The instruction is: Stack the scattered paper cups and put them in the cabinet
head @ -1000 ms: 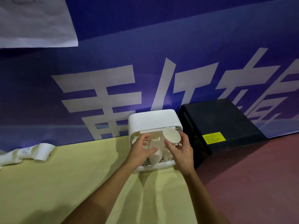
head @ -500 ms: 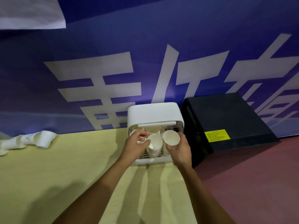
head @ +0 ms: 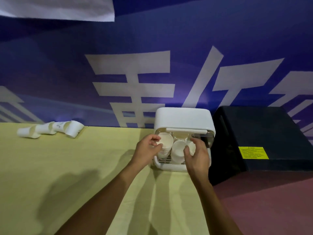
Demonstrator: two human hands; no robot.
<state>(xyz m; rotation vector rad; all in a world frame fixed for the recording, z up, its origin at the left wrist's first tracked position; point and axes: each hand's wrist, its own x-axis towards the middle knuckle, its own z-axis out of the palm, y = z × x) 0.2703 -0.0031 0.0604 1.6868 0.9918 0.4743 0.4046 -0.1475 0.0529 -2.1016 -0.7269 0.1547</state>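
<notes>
A small white cabinet (head: 183,117) stands open at the back of the yellow table (head: 67,167). Inside it stand three stacks of white paper cups, open ends up. My left hand (head: 148,150) pinches the rim of the left stack (head: 166,141). My right hand (head: 197,154) curls round the right-hand cup (head: 192,147), whose lower part it hides. The middle stack (head: 177,150) stands between the two hands. A glass-like cup shows behind them. A loose row of paper cups (head: 50,129) lies on its side at the far left of the table.
A black box (head: 257,133) with a yellow label (head: 253,152) stands right of the cabinet on a reddish surface (head: 264,206). A blue banner wall with large white characters (head: 135,85) runs behind the table. A white sheet (head: 57,7) hangs at the top left.
The cup in my right hand went from raised and tilted to upright inside the cabinet. Both hands stay at the cabinet's opening. The camera has swung left, bringing the lying cups further into view.
</notes>
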